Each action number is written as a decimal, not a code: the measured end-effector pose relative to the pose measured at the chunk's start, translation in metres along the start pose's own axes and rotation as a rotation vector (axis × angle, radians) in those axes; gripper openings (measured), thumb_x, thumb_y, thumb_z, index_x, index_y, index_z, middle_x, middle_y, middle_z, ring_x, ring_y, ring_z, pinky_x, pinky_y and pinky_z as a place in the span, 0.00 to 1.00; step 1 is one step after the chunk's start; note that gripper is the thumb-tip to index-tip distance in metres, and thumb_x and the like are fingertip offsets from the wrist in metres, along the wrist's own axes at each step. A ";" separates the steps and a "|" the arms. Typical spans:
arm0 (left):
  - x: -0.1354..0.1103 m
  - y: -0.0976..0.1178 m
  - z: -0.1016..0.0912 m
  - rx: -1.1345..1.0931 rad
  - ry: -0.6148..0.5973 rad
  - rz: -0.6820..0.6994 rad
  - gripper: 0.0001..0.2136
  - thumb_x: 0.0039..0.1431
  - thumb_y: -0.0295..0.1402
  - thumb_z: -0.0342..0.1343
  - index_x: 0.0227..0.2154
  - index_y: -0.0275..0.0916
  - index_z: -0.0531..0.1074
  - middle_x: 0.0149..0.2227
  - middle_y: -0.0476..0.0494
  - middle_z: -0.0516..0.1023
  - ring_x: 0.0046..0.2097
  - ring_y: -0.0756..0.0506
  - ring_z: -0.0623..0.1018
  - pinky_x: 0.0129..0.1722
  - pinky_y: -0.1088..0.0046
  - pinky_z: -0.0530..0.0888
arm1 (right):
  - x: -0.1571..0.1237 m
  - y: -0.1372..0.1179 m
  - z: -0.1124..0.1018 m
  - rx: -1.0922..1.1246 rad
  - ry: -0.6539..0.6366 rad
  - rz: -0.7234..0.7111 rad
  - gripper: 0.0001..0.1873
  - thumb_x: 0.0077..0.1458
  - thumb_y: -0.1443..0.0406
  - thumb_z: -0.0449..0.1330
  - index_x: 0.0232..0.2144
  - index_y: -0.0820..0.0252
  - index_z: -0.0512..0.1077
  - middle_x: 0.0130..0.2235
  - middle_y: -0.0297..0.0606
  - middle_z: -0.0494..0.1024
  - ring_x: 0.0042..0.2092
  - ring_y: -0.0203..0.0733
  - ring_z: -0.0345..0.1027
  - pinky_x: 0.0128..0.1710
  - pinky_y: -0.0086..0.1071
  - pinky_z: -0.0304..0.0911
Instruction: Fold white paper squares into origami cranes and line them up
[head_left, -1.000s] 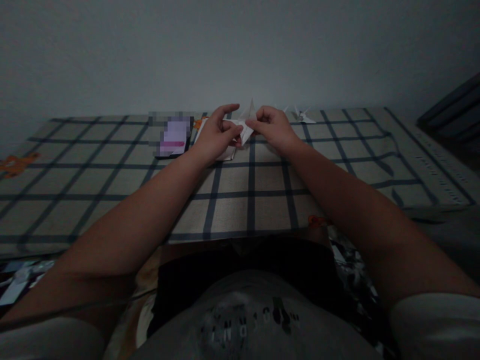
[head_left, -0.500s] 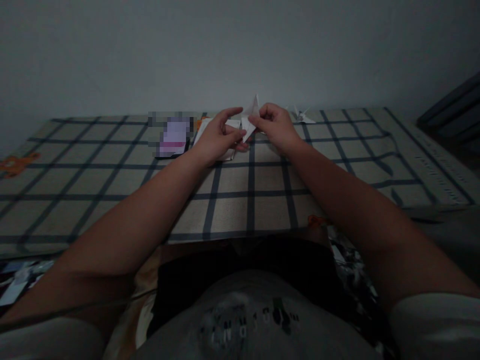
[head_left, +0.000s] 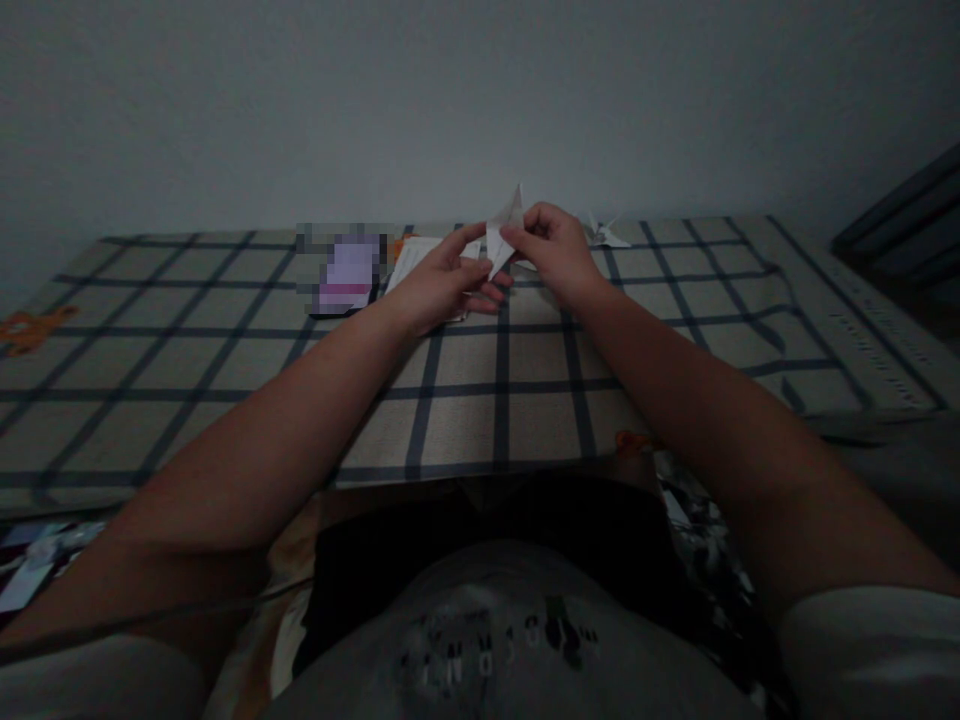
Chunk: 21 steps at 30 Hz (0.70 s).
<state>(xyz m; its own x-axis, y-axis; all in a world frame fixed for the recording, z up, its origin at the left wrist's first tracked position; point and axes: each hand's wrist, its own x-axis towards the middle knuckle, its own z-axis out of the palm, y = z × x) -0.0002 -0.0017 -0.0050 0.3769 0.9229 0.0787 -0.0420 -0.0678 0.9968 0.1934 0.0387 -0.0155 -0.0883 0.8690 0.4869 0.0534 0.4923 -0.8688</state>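
Above the table's far side, a white folded paper [head_left: 504, 235] with a pointed tip at top and bottom is held upright between my two hands. My right hand [head_left: 555, 245] pinches its right side between thumb and curled fingers. At the left edge of the paper, my left hand [head_left: 450, 272] has its thumb by the lower point and its index finger against the upper part. Its other fingers spread beneath the paper. Behind my left hand lies a stack of white paper sheets [head_left: 409, 258], partly covered by it. A finished paper crane [head_left: 609, 235] rests beyond my right hand.
A phone [head_left: 349, 275] with a lit lilac screen, partly pixelated, lies left of the sheets. The checked tablecloth [head_left: 487, 410] covers the table, which meets a grey wall [head_left: 480, 110] at the back. A dark slatted object [head_left: 907, 225] stands at the right.
The folded paper has turned slightly and shifted a little right. My left index finger has come against it, and the lower fingers of that hand have spread out.
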 end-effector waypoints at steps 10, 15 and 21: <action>-0.002 0.000 -0.001 0.028 0.042 0.027 0.34 0.62 0.24 0.65 0.70 0.44 0.65 0.41 0.43 0.88 0.34 0.50 0.87 0.42 0.72 0.86 | 0.000 0.000 0.000 0.001 0.009 -0.021 0.25 0.60 0.50 0.73 0.30 0.54 0.63 0.31 0.28 0.68 0.35 0.34 0.68 0.38 0.29 0.70; -0.006 0.005 0.000 0.054 0.015 0.029 0.34 0.59 0.25 0.67 0.68 0.43 0.69 0.39 0.44 0.87 0.35 0.47 0.88 0.40 0.70 0.86 | -0.001 -0.003 0.001 0.039 -0.018 0.016 0.23 0.59 0.55 0.74 0.28 0.55 0.64 0.29 0.28 0.69 0.33 0.32 0.67 0.35 0.28 0.70; -0.004 0.010 -0.004 0.162 0.195 0.135 0.17 0.61 0.34 0.70 0.52 0.42 0.79 0.30 0.49 0.83 0.30 0.48 0.83 0.34 0.72 0.84 | -0.008 -0.009 0.004 0.102 -0.199 0.130 0.19 0.57 0.60 0.75 0.29 0.56 0.67 0.30 0.29 0.74 0.34 0.34 0.71 0.38 0.30 0.73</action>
<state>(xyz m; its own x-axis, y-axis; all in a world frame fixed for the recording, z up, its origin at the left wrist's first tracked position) -0.0054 -0.0045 0.0048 0.1918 0.9560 0.2220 0.0745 -0.2398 0.9680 0.1899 0.0275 -0.0117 -0.2814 0.8928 0.3518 -0.0230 0.3602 -0.9326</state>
